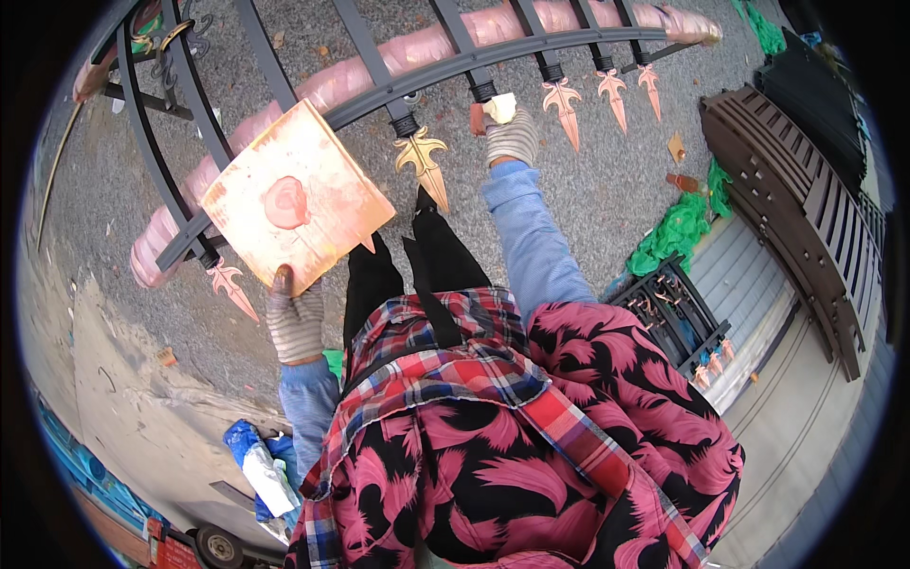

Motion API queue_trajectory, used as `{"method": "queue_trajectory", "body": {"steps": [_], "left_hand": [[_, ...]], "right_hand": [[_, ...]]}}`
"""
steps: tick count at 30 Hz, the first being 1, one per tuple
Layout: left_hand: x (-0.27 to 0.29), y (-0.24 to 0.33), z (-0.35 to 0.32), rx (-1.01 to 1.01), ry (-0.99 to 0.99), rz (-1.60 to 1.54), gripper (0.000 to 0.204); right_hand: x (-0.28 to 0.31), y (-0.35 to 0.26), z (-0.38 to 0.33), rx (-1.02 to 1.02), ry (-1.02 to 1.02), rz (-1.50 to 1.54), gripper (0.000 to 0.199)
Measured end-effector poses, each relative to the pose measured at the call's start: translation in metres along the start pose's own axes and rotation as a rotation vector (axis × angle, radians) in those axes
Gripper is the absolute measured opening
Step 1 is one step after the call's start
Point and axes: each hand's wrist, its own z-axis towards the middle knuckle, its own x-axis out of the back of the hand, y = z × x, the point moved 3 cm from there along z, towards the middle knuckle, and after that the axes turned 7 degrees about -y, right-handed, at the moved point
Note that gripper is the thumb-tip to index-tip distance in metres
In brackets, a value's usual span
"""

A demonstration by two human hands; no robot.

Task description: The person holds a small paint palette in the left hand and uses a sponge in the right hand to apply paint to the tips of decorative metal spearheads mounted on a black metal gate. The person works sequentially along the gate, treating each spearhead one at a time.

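My left hand point(296, 322), in a striped, stained glove, grips the lower edge of a square board point(332, 204) smeared with copper-pink paint. A wet blob of paint point(286, 203) lies near its middle. My right hand point(513, 139), also gloved, is closed on a pale sponge or cloth piece point(500, 108) at the end of a bar of a dark metal fence panel point(464, 64). That bar's finial is mostly hidden behind the hand. To its left is a gold-toned spearhead finial point(419, 161); to its right, several copper-pink finials point(562, 109).
Under the panel runs a pink-wrapped roll point(417, 52). Brown metal panels point(777, 199) are stacked at the right, near green netting point(671, 232) and a smaller dark panel with copper-pink tips point(671, 313). Blue and white sheeting point(261, 465) lies at the lower left.
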Motion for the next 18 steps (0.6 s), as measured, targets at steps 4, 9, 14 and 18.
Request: {"method": "queue_trajectory", "body": {"steps": [4,9,14,18], "left_hand": [[0.002,0.002,-0.002,-0.011,-0.015,0.017,0.063],[-0.002,0.0,-0.002,-0.007,-0.009,0.015,0.063],[-0.004,0.002,0.001,-0.019,-0.003,0.018,0.063],[0.004,0.002,0.0,-0.01,0.008,0.008,0.063]], "right_hand": [[0.021,0.009,-0.002,-0.1,0.054,0.067,0.033],[0.012,0.01,0.01,0.025,0.063,-0.211,0.042],[0.017,0.02,0.028,0.007,0.058,0.065,0.038],[0.018,-0.008,0.013,0.013,0.0,-0.092,0.036]]}}
